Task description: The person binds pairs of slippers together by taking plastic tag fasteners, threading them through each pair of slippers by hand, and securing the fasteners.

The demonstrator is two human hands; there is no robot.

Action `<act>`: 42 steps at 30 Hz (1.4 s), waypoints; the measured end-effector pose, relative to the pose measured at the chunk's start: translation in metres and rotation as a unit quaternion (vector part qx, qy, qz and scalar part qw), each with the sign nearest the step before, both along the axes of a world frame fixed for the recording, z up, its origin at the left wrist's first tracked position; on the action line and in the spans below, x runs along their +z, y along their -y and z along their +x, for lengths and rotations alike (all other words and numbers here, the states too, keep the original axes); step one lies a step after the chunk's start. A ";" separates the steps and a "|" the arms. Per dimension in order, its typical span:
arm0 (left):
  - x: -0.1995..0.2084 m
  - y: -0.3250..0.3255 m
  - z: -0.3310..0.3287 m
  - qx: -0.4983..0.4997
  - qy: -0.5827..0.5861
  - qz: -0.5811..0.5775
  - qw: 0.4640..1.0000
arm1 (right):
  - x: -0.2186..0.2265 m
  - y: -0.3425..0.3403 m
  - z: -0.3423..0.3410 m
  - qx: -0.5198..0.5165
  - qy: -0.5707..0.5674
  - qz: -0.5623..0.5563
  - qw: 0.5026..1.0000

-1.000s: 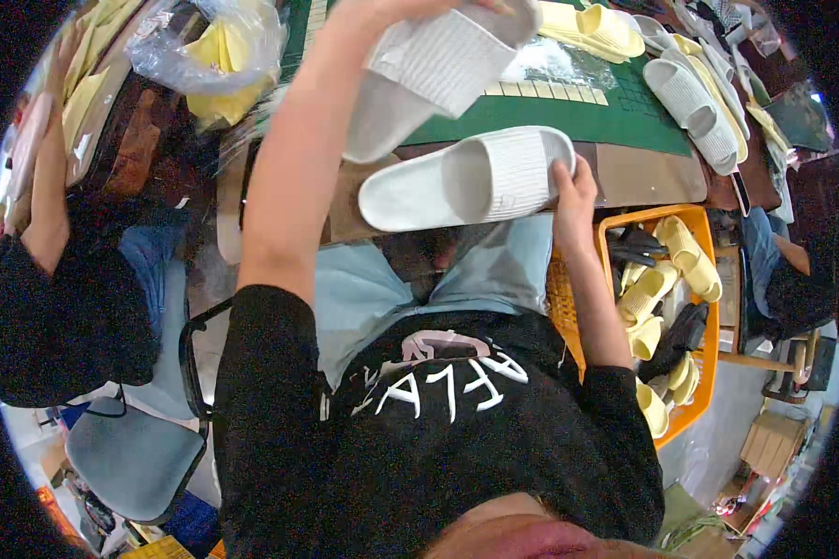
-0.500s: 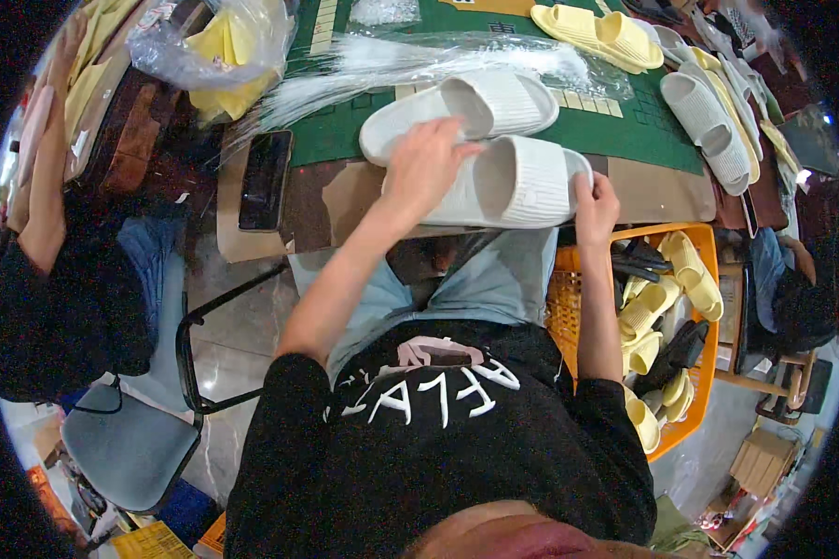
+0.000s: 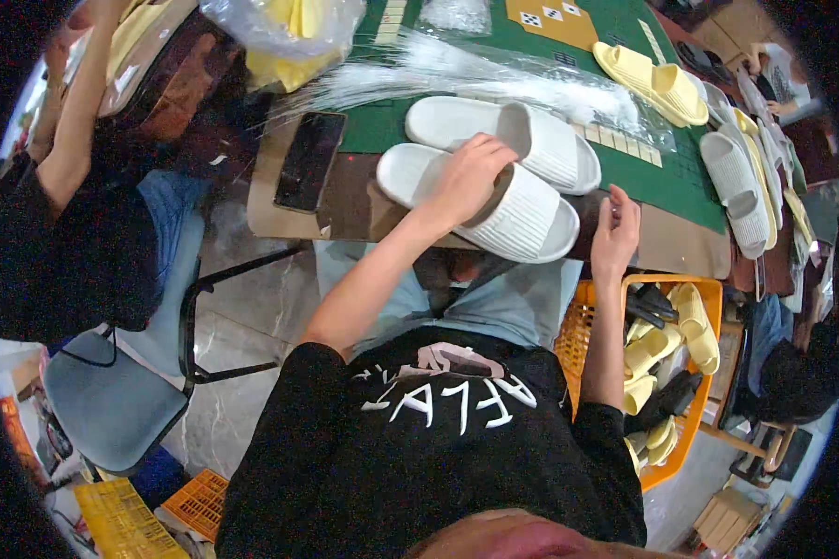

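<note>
Two pale grey slide slippers lie side by side on the table, toes to the right. On the near slipper, my left hand grips the rear edge of the ribbed strap, its fingertips hidden in the opening. The far slipper rests just behind it, partly covered by the near one and my hand. My right hand holds nothing; its fingers are loosely curled and apart, a little right of the near slipper's toe.
Behind the slippers lies a bundle of thin white plastic strands. A phone is at left, a yellow slipper at back right. More slippers line the right side. An orange basket of slippers stands below the table edge. Another person sits left.
The near slipper has turned, its toe now nearer me, and sits further left against the far one. My left hand has shifted onto its strap. My right hand has let go of its toe.
</note>
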State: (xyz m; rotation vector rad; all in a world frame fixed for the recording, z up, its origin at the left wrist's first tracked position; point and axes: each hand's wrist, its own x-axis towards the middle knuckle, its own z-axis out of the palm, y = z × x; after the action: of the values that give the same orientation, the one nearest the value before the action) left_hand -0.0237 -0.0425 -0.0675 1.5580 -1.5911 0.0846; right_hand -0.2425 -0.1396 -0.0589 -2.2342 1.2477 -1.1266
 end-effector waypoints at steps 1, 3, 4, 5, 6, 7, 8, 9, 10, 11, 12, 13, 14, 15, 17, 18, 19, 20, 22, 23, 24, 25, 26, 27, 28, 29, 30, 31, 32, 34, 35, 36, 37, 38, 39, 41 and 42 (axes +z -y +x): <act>0.003 -0.005 0.002 -0.011 -0.014 0.002 1.000 | -0.002 -0.001 0.004 0.001 0.005 0.006 1.000; 0.002 -0.006 0.000 -0.001 0.000 -0.005 1.000 | -0.007 -0.003 0.009 0.019 0.000 0.014 1.000; 0.002 -0.006 -0.004 0.007 -0.004 -0.004 1.000 | -0.010 -0.005 0.014 0.022 0.003 0.019 1.000; 0.002 -0.006 -0.009 0.029 0.014 0.024 0.999 | -0.012 -0.008 0.017 0.026 0.005 0.024 0.999; 0.002 -0.006 -0.014 0.038 0.019 0.028 0.999 | -0.012 -0.008 0.018 0.031 0.020 0.037 0.999; 0.003 -0.006 -0.018 0.048 0.024 0.031 0.998 | -0.018 -0.005 0.017 0.025 0.037 0.041 0.998; 0.004 -0.007 -0.021 0.066 0.023 0.048 0.996 | -0.025 0.000 0.016 0.019 0.053 0.046 0.997; 0.002 -0.008 -0.023 0.086 0.036 0.057 0.994 | -0.024 0.000 0.017 0.030 0.088 0.078 0.993; 0.001 -0.009 -0.025 0.106 0.049 0.067 0.991 | -0.023 0.002 0.018 0.039 0.098 0.095 0.990; 0.000 -0.011 -0.026 0.110 0.041 0.057 0.992 | -0.019 0.002 0.017 0.046 0.090 0.123 0.987; 0.002 -0.013 -0.024 0.096 0.033 0.051 0.994 | -0.020 0.004 0.018 0.038 0.095 0.111 0.988; 0.005 -0.016 -0.021 0.083 0.026 0.045 0.995 | -0.020 0.004 0.018 0.051 0.112 0.101 0.987; 0.007 -0.020 -0.018 0.071 -0.014 0.046 0.996 | -0.019 0.003 0.016 0.043 0.088 0.091 0.991; 0.011 -0.025 -0.012 0.068 -0.046 0.015 0.997 | -0.021 0.006 0.012 0.031 0.062 0.079 0.994; 0.017 -0.042 0.016 0.099 -0.044 -0.043 0.993 | -0.017 0.001 0.015 0.040 0.092 0.113 0.989; 0.024 -0.056 0.034 0.142 -0.059 -0.041 0.987 | -0.024 0.005 0.012 0.049 0.112 0.109 0.986; 0.033 -0.072 0.051 0.184 -0.075 -0.040 0.979 | -0.024 0.005 0.010 0.045 0.102 0.108 0.988; 0.041 -0.090 0.067 0.265 -0.064 -0.023 0.962 | -0.025 0.005 0.010 0.042 0.092 0.106 0.989; 0.020 -0.130 0.110 0.400 -0.117 -0.049 0.908 | -0.022 0.002 0.015 0.045 0.098 0.116 0.987; 0.017 -0.152 0.125 0.465 -0.107 -0.023 0.879 | -0.023 0.003 0.015 0.044 0.097 0.105 0.989; 0.007 -0.171 0.144 0.503 -0.140 -0.028 0.852 | -0.024 0.003 0.015 0.044 0.098 0.094 0.990; -0.008 -0.189 0.161 0.530 -0.139 -0.002 0.837 | -0.021 0.002 0.016 0.047 0.085 0.080 0.992; -0.028 -0.208 0.180 0.542 -0.120 0.039 0.831 | -0.020 0.001 0.016 0.047 0.086 0.081 0.992; -0.035 -0.216 0.190 0.533 -0.188 0.062 0.822 | -0.020 0.001 0.016 0.045 0.082 0.083 0.992; -0.042 -0.224 0.202 0.523 -0.254 0.083 0.809 | -0.020 0.000 0.016 0.045 0.079 0.085 0.992; -0.069 -0.247 0.233 0.471 -0.317 0.107 0.816 | -0.019 -0.001 0.020 0.053 0.084 0.085 0.991; -0.062 -0.233 0.230 0.432 -0.436 0.090 0.785 | -0.022 0.000 0.016 0.044 0.085 0.099 0.990; -0.048 -0.224 0.223 0.391 -0.545 0.070 0.738 | -0.023 0.001 0.014 0.043 0.089 0.114 0.989; -0.047 -0.221 0.227 0.342 -0.582 0.099 0.731 | -0.022 0.001 0.012 0.038 0.075 0.101 0.991; -0.058 -0.231 0.215 0.176 -0.554 -0.048 0.812 | -0.020 -0.002 0.013 0.034 0.096 0.115 0.988; -0.070 -0.246 0.248 0.081 -0.773 -0.035 0.628 | -0.021 -0.001 0.017 0.044 0.087 0.105 0.990; -0.074 -0.245 0.246 0.080 -0.786 -0.114 0.602 | -0.021 -0.002 0.015 0.046 0.085 0.102 0.990; -0.079 -0.242 0.241 0.080 -0.794 -0.192 0.571 | -0.021 -0.002 0.013 0.048 0.084 0.098 0.990; -0.081 -0.237 0.242 0.118 -0.805 -0.247 0.526 | -0.024 0.001 0.013 0.054 0.100 0.092 0.989; -0.099 -0.264 0.258 0.081 -0.810 -0.277 0.510 | -0.026 0.002 0.015 0.059 0.104 0.103 0.988; -0.106 -0.273 0.258 0.035 -0.843 -0.341 0.414 | -0.025 0.001 0.016 0.042 0.089 0.096 0.991; -0.089 -0.269 0.245 0.049 -0.830 -0.380 0.406 | -0.025 0.001 0.010 0.031 0.087 0.093 0.991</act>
State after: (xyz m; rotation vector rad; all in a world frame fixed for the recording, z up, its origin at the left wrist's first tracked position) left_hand 0.2209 0.2267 -0.1569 0.2982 0.3037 -0.4913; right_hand -0.2320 -0.1406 -0.0839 -1.9785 1.1539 -1.1075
